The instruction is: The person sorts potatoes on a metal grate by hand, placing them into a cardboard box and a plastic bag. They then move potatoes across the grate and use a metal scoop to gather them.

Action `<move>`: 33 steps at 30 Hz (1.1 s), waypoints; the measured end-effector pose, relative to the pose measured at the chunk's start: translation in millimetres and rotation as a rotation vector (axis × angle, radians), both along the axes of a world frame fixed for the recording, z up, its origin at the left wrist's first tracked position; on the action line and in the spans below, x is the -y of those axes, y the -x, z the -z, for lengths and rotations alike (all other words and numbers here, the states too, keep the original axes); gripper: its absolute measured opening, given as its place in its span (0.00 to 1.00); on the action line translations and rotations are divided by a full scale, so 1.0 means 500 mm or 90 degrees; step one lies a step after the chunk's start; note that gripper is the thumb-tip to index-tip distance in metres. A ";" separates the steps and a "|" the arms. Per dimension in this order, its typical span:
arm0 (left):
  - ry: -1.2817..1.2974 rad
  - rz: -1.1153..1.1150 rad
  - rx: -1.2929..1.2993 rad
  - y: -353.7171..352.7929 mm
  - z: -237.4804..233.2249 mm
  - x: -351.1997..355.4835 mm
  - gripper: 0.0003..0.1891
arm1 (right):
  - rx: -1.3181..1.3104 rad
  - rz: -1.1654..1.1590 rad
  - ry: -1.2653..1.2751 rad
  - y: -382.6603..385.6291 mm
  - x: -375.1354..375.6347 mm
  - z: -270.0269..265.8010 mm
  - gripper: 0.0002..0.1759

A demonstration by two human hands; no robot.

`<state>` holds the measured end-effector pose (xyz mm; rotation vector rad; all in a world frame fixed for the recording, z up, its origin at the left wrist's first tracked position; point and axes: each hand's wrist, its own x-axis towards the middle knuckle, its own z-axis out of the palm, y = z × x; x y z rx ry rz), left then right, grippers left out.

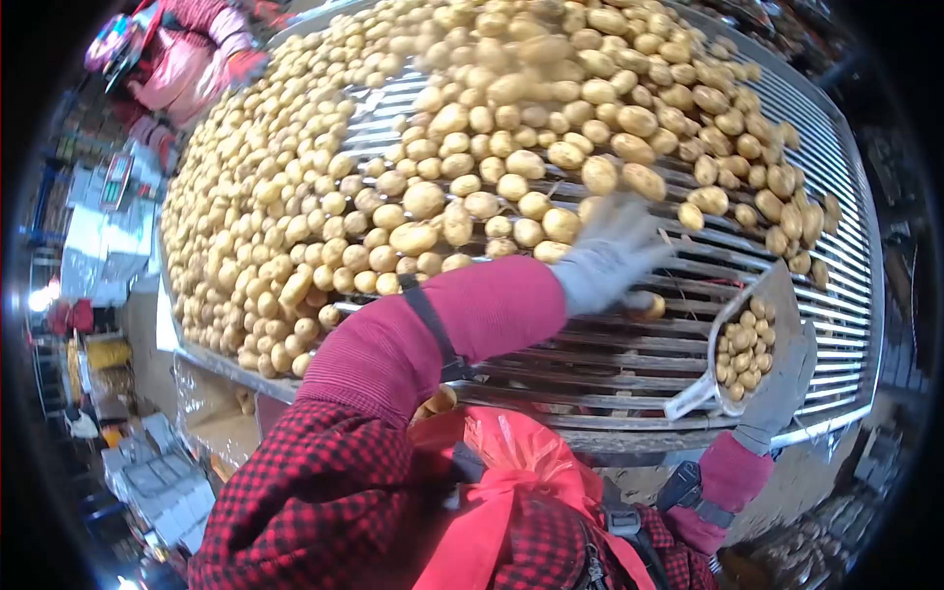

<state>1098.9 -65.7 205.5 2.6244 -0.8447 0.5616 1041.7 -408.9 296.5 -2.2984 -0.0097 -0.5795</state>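
My left hand (612, 258), in a pale grey glove, reaches over the slatted rack and is blurred by motion. Its fingers look stretched out, close to potatoes (644, 182) at the edge of the pile. One potato (647, 306) lies on the slats just beside the palm. At lower right, my right hand (792, 379), also gloved in grey, is closed on the side of a white-rimmed container (693, 395). Several small potatoes (744, 349) fill the bottom of that container. Its grip is partly hidden by the container's wall.
A broad heap of potatoes (265, 216) covers the left and far side of the slatted table (836, 177). Another person's gloved hand (246, 67) is at the far left edge. A red plastic bag (521, 442) hangs at my front; boxes (162, 482) stand at lower left.
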 end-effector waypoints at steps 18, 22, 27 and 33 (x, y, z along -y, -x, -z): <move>-0.022 -0.480 -0.097 0.440 -0.037 -0.615 0.19 | -0.360 -0.399 -0.437 -0.100 -0.537 -0.021 0.24; -0.185 -0.685 -0.098 0.472 -0.076 -0.758 0.24 | -0.400 -0.442 -0.430 -0.090 -0.635 -0.013 0.21; -0.215 -0.758 -0.052 0.452 -0.080 -0.861 0.25 | -0.418 -0.641 -0.371 -0.116 -0.838 0.042 0.22; -0.037 -0.420 0.059 0.287 -0.111 -0.733 0.19 | 0.097 -0.739 0.261 -0.083 -0.979 0.147 0.27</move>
